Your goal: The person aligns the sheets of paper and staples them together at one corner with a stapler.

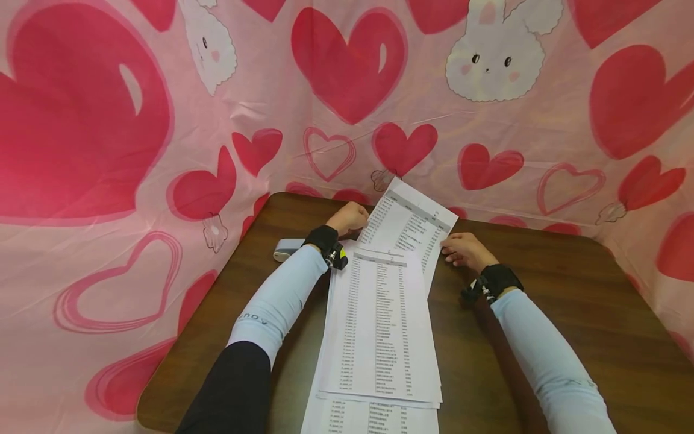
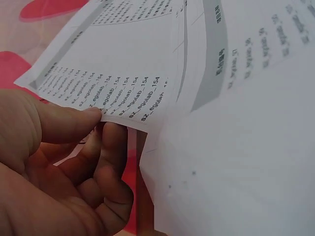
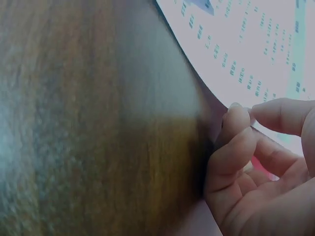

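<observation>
A printed sheet of paper (image 1: 406, 223) is held tilted at the far side of the table, its lower part reaching behind the top sheet of a paper stack (image 1: 379, 325). My left hand (image 1: 349, 218) pinches its left edge between thumb and fingers; in the left wrist view the thumb (image 2: 69, 118) lies on the printed face. On the opposite edge, my right hand (image 1: 468, 250) pinches the paper between thumb and fingertips, seen close in the right wrist view with the sheet's edge (image 3: 211, 73) running up from the fingers. Rows of small text and a grey header band mark the sheets.
The stack's sheets overlap unevenly, spread toward the near edge of the brown wooden table (image 1: 569, 313). A small white-and-grey object (image 1: 287, 248) lies left of the stack, beside my left wrist. A pink cloth with hearts and rabbits (image 1: 347, 72) hangs behind the table.
</observation>
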The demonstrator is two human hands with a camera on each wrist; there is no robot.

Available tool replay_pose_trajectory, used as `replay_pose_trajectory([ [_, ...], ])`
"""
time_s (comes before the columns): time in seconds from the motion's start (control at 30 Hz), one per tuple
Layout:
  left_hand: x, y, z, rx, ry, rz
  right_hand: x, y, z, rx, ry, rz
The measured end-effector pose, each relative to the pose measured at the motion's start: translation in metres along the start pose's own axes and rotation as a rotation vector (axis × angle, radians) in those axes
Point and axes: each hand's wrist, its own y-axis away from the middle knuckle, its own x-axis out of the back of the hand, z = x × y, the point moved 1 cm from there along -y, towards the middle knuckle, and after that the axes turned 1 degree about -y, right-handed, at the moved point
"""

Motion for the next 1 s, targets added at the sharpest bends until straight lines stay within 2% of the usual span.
replay_pose_trajectory([
  [0.43, 0.01, 0.007, 0.006, 0.024, -0.023, -0.001, 0.002, 0.006, -0.017, 0.07, 0.015, 0.04],
  [0.57, 0.016, 0.01, 0.009, -0.013, -0.011, 0.019, 0.002, 0.012, -0.031, 0.101, 0.02, 0.08],
  [0.73, 0.026, 0.017, 0.015, -0.056, -0.022, 0.047, 0.005, 0.023, -0.052, 0.184, 0.042, 0.107],
  [1.0, 0.042, 0.028, 0.028, -0.069, -0.03, 0.057, 0.009, 0.041, -0.084, 0.284, 0.115, 0.145],
])
